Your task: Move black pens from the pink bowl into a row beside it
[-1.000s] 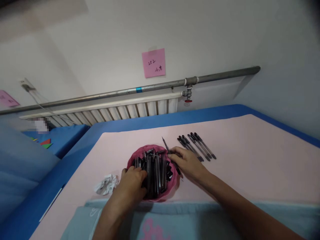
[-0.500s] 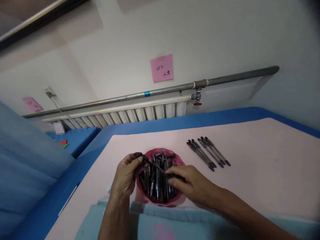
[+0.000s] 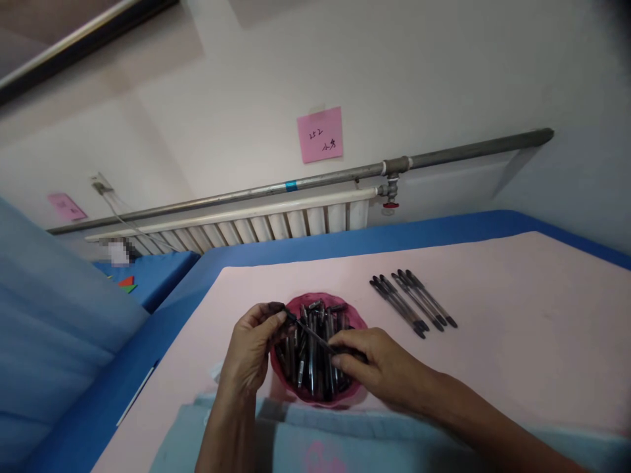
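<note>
Left hand [image 3: 250, 347] raised out of pink basket [image 3: 355, 313], pinching small dark piece [image 3: 290, 315], right hand [image 3: 374, 361] gripping pen [image 3: 318, 339]

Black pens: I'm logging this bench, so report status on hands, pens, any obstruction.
Left hand pinching small dark part. Right hand gripping pen, slim end toward that part. Pink basket of pen parts beneath; no obstruction visible.

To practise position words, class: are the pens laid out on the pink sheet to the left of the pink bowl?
No, the laid-out pens lie on the pink sheet to the right of the pink bowl.
</note>
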A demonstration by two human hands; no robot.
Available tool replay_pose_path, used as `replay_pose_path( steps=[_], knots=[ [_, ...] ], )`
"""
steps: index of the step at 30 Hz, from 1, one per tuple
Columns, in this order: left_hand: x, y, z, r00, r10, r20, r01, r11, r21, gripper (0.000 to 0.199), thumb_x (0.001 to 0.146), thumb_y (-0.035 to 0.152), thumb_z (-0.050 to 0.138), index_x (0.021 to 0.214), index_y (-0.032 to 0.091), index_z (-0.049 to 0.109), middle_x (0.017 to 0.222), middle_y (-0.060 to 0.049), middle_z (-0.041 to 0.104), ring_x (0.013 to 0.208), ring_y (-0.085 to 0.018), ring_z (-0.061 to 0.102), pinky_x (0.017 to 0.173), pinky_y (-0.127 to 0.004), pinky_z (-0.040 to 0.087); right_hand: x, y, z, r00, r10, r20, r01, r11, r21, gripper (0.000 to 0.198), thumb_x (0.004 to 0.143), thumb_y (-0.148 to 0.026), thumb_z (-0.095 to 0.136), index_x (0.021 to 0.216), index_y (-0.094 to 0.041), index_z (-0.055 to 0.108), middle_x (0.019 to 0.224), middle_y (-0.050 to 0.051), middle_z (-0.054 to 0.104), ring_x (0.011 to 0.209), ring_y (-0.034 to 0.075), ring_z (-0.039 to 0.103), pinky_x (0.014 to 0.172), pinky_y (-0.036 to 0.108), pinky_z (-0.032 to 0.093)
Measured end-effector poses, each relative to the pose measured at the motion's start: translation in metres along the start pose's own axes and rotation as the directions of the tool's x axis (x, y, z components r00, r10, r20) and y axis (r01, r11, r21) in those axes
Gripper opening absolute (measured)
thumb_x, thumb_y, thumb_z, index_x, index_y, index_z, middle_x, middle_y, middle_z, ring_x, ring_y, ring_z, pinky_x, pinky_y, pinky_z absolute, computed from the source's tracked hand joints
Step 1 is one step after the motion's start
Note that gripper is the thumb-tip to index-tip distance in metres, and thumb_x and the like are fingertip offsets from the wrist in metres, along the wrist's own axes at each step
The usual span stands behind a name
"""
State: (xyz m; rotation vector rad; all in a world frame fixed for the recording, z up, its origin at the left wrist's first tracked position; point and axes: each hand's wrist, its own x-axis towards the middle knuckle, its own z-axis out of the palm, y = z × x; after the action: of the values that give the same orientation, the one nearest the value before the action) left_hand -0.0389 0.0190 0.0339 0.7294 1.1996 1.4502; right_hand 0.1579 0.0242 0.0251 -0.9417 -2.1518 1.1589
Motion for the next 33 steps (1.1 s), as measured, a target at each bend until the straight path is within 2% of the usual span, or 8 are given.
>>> replay_pose_path(
  steps=[8, 12, 18, 24, 33],
  knots=[
    [-0.006, -0.001, 0.005, 0.996, 0.027, 0.085, -0.031, 0.998, 0.053, 0.022, 0.055, 0.018, 0.072, 0.074, 0.012, 0.062, 0.064, 0.002, 0.061, 0.059, -0.009, 0.058, 0.059, -0.021, 0.049, 0.000, 0.001, 0.000, 1.000, -0.003, 0.003, 0.003, 1.000, 0.009, 0.016, 0.078, -0.017, 0.047, 0.083, -0.019, 0.063, 0.070, 0.001, 0.061, 0.063, 0.014, 0.054, 0.057, 0.026, 0.041],
    [-0.006, -0.002, 0.009, 0.995, 0.022, 0.097, -0.026, 0.999, 0.041, 0.025, 0.054, 0.018, 0.073, 0.076, 0.013, 0.062, 0.065, 0.002, 0.061, 0.060, -0.009, 0.057, 0.059, -0.020, 0.048, 0.001, 0.001, 0.002, 0.999, 0.037, -0.014, -0.036, 0.998, 0.052, 0.015, 0.077, -0.018, 0.048, 0.081, -0.019, 0.062, 0.069, 0.000, 0.060, 0.062, 0.014, 0.053, 0.057, 0.025, 0.040],
    [-0.004, -0.010, 0.010, 0.985, -0.048, 0.167, 0.043, 0.998, 0.034, 0.025, 0.055, 0.021, 0.072, 0.076, 0.013, 0.062, 0.068, 0.001, 0.062, 0.059, -0.009, 0.057, 0.058, -0.022, 0.046, 0.002, 0.005, 0.005, 0.995, 0.097, -0.011, -0.093, 0.975, 0.202, 0.012, 0.075, -0.020, 0.050, 0.078, -0.019, 0.062, 0.066, -0.001, 0.057, 0.061, 0.013, 0.052, 0.055, 0.023, 0.040],
    [-0.005, -0.015, 0.014, 0.970, -0.096, 0.225, 0.085, 0.995, 0.055, 0.028, 0.056, 0.018, 0.072, 0.081, 0.013, 0.061, 0.074, -0.003, 0.065, 0.064, -0.012, 0.059, 0.063, -0.024, 0.046, 0.003, 0.009, 0.007, 0.987, 0.160, 0.004, -0.152, 0.927, 0.342, 0.008, 0.073, -0.021, 0.054, 0.074, -0.018, 0.062, 0.063, -0.002, 0.054, 0.057, 0.011, 0.049, 0.052, 0.021, 0.039],
    [-0.003, -0.024, 0.017, 0.953, -0.180, 0.242, 0.170, 0.984, 0.061, 0.022, 0.053, 0.018, 0.073, 0.070, 0.013, 0.061, 0.061, 0.000, 0.063, 0.053, -0.009, 0.055, 0.055, -0.021, 0.041, 0.003, 0.011, 0.009, 0.980, 0.199, -0.011, -0.173, 0.878, 0.446, 0.006, 0.070, -0.021, 0.056, 0.070, -0.018, 0.061, 0.059, -0.003, 0.053, 0.055, 0.010, 0.049, 0.051, 0.021, 0.041]
  ],
)
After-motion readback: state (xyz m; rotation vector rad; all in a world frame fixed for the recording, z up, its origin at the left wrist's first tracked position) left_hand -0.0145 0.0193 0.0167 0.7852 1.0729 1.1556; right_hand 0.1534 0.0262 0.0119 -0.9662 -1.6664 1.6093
